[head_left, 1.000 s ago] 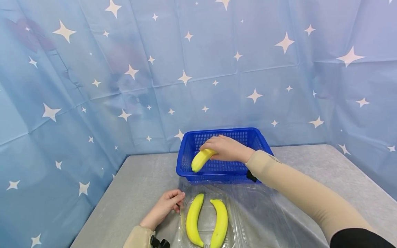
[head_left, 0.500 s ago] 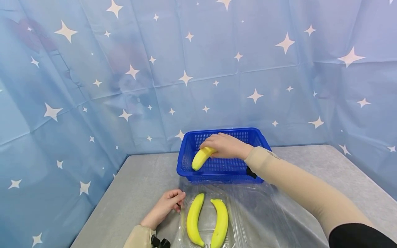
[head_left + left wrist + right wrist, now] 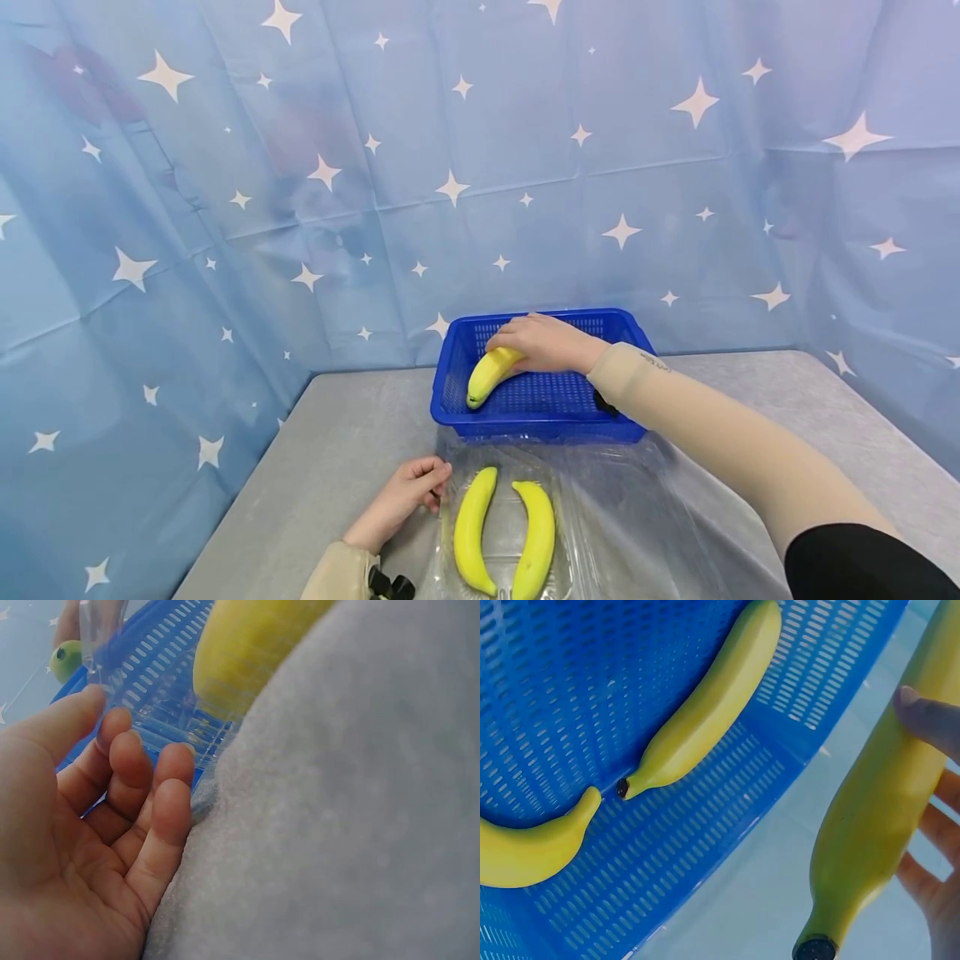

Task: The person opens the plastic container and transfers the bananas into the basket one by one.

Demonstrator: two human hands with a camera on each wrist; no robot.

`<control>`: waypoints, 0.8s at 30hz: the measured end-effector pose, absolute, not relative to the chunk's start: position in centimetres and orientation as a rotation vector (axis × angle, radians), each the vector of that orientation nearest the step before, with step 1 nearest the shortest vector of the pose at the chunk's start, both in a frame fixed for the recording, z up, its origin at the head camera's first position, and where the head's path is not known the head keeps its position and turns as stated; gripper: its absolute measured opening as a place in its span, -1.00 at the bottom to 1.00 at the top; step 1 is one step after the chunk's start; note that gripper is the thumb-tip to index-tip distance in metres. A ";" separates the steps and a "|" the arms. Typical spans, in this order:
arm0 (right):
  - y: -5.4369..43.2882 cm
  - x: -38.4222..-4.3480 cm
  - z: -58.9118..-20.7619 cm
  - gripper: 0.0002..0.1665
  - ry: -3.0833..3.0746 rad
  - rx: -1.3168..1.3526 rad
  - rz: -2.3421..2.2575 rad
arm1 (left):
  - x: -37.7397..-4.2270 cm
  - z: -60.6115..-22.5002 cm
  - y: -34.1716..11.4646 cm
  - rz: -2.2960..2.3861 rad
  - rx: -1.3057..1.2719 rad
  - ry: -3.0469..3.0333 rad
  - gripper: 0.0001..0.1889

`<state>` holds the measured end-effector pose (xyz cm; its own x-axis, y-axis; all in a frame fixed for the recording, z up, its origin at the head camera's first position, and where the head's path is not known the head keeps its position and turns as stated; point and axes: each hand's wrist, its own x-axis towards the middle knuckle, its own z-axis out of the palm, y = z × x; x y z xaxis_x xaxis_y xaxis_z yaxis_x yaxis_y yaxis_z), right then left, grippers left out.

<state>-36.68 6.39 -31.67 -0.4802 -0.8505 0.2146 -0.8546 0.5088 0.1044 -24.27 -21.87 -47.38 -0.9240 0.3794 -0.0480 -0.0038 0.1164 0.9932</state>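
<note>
In the head view my right hand grips a yellow banana at the blue mesh basket. The right wrist view shows its dark tip and the thumb across it. Two other bananas, one straighter and one curved, lie inside the basket there; the head view hides them. Two bananas, a left one and a right one, lie in a clear ridged tray. My left hand pinches the edge of clear plastic film beside it; whether the film wraps the tray, I cannot tell.
The grey tabletop extends to both sides of the basket. A blue curtain with white stars hangs behind and to the sides. My right forearm crosses over the basket's right side.
My right hand and the banana in it have shifted slightly up and away over the basket. The left hand and the two bananas in the tray have stayed about the same.
</note>
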 end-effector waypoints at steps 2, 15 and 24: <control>6.4 -36.9 -31.7 -0.48 -2.525 1.444 0.023 | -24.3 -47.4 -21.9 1.879 0.361 2.105 -0.61; 6.2 -38.9 -32.9 -0.45 -2.532 1.441 -0.007 | -24.5 -47.8 -21.9 1.883 0.337 2.100 -0.60; 5.8 -40.2 -34.2 -0.46 -2.500 1.479 -0.014 | -24.5 -47.7 -21.9 1.876 0.357 2.106 -0.70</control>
<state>-40.15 5.84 -34.22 -0.4605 -0.8655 0.1972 -0.8632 0.4884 0.1277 -24.46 -21.91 -47.68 -0.9250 0.3759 -0.0561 -0.0123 0.1180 0.9929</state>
